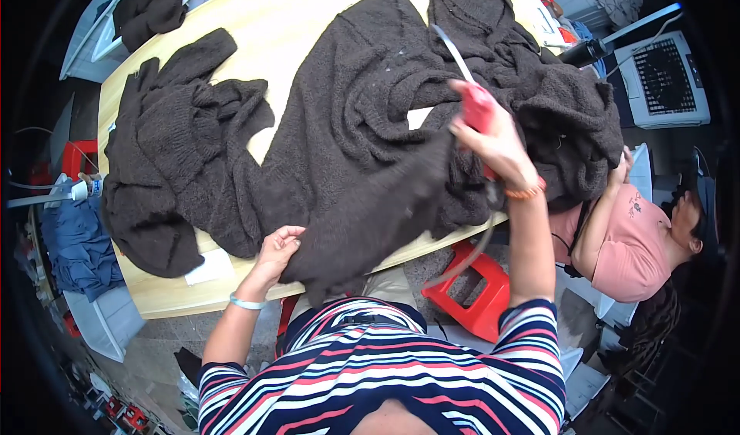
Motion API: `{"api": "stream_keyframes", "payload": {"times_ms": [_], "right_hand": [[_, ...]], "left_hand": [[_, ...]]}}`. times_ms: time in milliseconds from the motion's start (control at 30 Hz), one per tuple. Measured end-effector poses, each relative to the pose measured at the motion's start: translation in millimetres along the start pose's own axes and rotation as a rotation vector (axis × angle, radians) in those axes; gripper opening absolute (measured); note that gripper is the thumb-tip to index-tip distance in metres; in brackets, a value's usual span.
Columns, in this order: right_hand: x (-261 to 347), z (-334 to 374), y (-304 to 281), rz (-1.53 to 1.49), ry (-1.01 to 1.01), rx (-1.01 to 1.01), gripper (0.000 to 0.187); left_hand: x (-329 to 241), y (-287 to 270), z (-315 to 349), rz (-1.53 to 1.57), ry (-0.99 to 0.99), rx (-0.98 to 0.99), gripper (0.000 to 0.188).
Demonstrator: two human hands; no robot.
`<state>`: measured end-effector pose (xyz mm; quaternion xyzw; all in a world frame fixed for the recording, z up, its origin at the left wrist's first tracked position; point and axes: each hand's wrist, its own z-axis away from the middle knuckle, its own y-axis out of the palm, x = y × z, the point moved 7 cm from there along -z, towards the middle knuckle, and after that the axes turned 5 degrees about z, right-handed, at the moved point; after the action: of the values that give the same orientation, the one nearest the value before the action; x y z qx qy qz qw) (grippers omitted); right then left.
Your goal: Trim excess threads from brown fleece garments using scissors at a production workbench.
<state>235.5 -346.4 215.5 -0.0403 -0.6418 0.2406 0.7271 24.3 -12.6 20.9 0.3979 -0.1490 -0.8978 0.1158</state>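
Dark knit: a brown-black fuzzy garment (362, 150) lies spread across the pale wooden bench (285, 18), its near edge hanging over the front towards the person.
Left hand (277, 250): fingers closed on the garment's hanging edge, pulling it taut at the bench front.
Right hand (493, 138): fingers wrapped round a red-handled tool (475, 109) with a slim pale blade pointing up and away, raised just above the knit.
Tool cord: a thin line loops down from the wrist.
Other knitwear: a second dark heap (177, 150) lies to the left, another (539, 72) at the far right.
Progress: judging by the layout, one piece is under the tool and the heaps look not yet worked.
Nearby: a seated person in a pink top (624, 234); a red stool (478, 288).
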Motion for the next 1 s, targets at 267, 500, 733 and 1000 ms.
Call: {"api": "stream_keyframes", "payload": {"times_ms": [267,500,733,1000], "right_hand": [[-74,-14,52,0.435,-0.036,-0.117,0.047],[-84,54,69,0.412,0.068,-0.027,0.044],[-99,98,74,0.506,0.03,0.048,0.05],[-92,113,100,0.493,0.053,0.139,0.052]], "left_hand": [[-38,68,29,-1.156,0.839,-0.353,0.063],[7,102,-34,-1.363,0.673,-0.214,0.065],[14,-11,-43,-0.065,0.144,-0.156,0.029],[-56,78,-26,-1.441,0.81,-0.244,0.058]]}}
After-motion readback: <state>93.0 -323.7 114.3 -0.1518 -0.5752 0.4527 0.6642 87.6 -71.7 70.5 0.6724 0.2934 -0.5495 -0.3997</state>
